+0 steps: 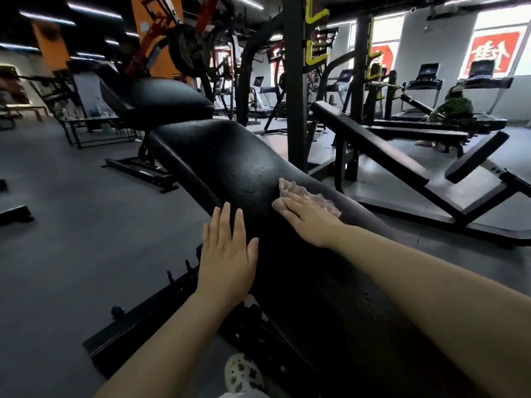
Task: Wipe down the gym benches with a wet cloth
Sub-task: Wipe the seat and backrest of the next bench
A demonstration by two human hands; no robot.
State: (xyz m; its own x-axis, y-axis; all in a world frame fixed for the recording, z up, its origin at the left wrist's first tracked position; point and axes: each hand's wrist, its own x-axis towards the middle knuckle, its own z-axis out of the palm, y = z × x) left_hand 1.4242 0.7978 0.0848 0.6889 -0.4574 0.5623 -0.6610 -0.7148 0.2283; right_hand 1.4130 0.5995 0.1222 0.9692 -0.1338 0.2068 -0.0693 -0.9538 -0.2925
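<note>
— Where is the cloth, and what is the person doing with it?

— The pinkish cloth [309,198] lies on the right side of the black padded bench [227,156], about halfway up its long pad. The right hand [309,219] presses flat on top of it, fingers straight and close together, pointing up and to the left. Crumpled edges of the cloth stick out past the fingertips and along the far side of the hand.

— And the other hand?

— The left hand [228,257] rests palm down on the left edge of the same pad, just below and beside the right one. Its fingers are straight and slightly apart, thumb out to the side, holding nothing.

— What does the pad look like?

— Glossy black, with a dull shiny patch [260,169] just above the cloth; it may be moisture or wear, the view is too soft to tell. A second, shorter black pad [155,100] sits at the far end, tilted up.

— Anything else around?

— A light perforated shoe [242,372] shows at the bottom edge beside the bench frame. To the right stands another black incline bench [370,145], well apart, behind a dark upright post [296,81]. Treadmills [485,79] line the bright windows at the back, and someone in a green patterned top [454,110] crouches near them. The floor [71,211] is grey.
</note>
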